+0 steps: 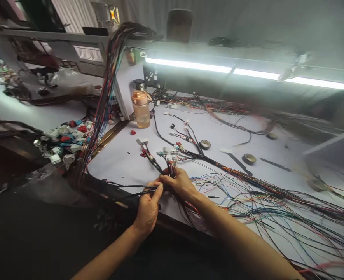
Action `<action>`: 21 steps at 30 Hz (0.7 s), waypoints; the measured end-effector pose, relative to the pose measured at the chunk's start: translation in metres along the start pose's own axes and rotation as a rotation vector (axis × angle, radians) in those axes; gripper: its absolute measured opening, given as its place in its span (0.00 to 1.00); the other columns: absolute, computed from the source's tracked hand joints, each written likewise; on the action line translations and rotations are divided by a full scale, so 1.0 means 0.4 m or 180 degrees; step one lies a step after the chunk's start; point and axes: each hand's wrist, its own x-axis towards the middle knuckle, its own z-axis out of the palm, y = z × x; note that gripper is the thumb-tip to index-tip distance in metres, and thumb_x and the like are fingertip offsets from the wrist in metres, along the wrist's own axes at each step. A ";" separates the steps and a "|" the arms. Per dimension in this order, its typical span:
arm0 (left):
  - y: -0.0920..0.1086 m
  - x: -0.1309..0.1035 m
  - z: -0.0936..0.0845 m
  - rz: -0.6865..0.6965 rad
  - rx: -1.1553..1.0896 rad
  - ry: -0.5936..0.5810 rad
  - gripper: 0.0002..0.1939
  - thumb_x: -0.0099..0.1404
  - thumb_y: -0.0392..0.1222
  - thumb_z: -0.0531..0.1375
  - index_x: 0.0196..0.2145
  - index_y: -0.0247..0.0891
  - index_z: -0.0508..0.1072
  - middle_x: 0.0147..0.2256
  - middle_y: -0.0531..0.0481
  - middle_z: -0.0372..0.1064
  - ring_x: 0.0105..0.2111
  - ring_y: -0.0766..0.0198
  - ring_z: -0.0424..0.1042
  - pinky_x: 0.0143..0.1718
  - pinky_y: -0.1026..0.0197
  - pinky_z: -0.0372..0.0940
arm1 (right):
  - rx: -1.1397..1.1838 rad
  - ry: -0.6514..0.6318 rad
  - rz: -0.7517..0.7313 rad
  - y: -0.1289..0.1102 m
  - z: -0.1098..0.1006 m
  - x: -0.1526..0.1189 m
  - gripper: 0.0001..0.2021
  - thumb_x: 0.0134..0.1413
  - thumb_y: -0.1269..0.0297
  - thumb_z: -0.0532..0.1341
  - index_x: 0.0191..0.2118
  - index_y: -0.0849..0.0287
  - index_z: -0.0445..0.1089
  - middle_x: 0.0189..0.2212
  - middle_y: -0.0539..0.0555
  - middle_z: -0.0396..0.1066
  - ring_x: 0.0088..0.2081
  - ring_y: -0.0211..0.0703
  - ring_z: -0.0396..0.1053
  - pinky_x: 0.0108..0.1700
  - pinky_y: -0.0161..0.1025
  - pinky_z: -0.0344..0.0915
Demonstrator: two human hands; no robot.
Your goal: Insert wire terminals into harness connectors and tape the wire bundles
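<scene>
My left hand [149, 206] pinches thin black cables [131, 186] whose ends stick out to the left past the table's front edge. Right beside it, my right hand [179, 182] is closed around a wire bundle [172, 171]. White, red and teal connectors [168, 153] crown the wires just beyond my fingers. A black-wrapped branch with a pale connector [142, 142] angles away to the upper left. Behind my right hand runs a long taped wire harness [218, 165] with several connector-tipped branches. My fingers partly hide where the cables meet the bundle.
Rolls of black tape [205, 144] lie on the white table [116, 163]. A peach-lidded bottle [142, 111] stands at the back left. Loose wires [247, 206] spread over the right side. A hanging wire bundle [109, 77] and a connector heap [63, 142] are at left.
</scene>
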 end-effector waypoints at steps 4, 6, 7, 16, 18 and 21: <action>0.011 0.001 0.010 -0.0210 -0.0152 0.0129 0.12 0.53 0.44 0.69 0.33 0.37 0.73 0.49 0.47 0.72 0.57 0.54 0.65 0.62 0.51 0.53 | 0.0314 0.0089 -0.0162 0.008 0.006 -0.012 0.11 0.48 0.56 0.64 0.32 0.58 0.66 0.23 0.47 0.70 0.25 0.38 0.69 0.28 0.35 0.66; 0.013 0.000 0.018 -0.0311 -0.0279 0.0150 0.11 0.54 0.43 0.69 0.32 0.37 0.73 0.52 0.48 0.71 0.59 0.54 0.62 0.63 0.52 0.51 | 0.0489 0.0132 -0.0217 0.015 0.006 -0.018 0.13 0.51 0.53 0.62 0.33 0.58 0.65 0.23 0.47 0.69 0.24 0.37 0.68 0.29 0.35 0.67; 0.014 0.000 0.020 -0.0349 -0.0337 0.0149 0.11 0.54 0.43 0.69 0.32 0.37 0.73 0.53 0.48 0.70 0.60 0.54 0.62 0.64 0.52 0.50 | 0.0565 0.0128 -0.0236 0.018 0.007 -0.020 0.13 0.52 0.52 0.61 0.34 0.58 0.64 0.23 0.47 0.69 0.24 0.37 0.68 0.29 0.35 0.67; 0.017 0.001 0.027 -0.0679 -0.0529 0.0274 0.09 0.56 0.40 0.68 0.34 0.37 0.74 0.47 0.47 0.75 0.55 0.57 0.69 0.61 0.54 0.57 | 0.0815 0.0106 -0.0480 0.006 -0.006 -0.030 0.17 0.48 0.49 0.66 0.27 0.59 0.67 0.20 0.48 0.68 0.22 0.36 0.65 0.27 0.34 0.64; 0.019 -0.003 0.033 -0.0644 -0.0527 0.0262 0.08 0.57 0.40 0.68 0.33 0.37 0.74 0.48 0.47 0.75 0.54 0.58 0.69 0.60 0.56 0.60 | 0.0876 0.0299 -0.0564 0.002 -0.011 -0.032 0.19 0.47 0.48 0.66 0.22 0.59 0.64 0.18 0.47 0.66 0.21 0.34 0.62 0.26 0.33 0.62; 0.023 -0.009 0.046 -0.0514 -0.0598 0.0236 0.07 0.58 0.38 0.67 0.35 0.37 0.74 0.48 0.46 0.75 0.52 0.57 0.72 0.56 0.57 0.63 | 0.1033 0.0628 -0.0537 0.005 -0.017 -0.031 0.25 0.53 0.43 0.60 0.18 0.58 0.61 0.15 0.47 0.61 0.18 0.32 0.59 0.23 0.33 0.59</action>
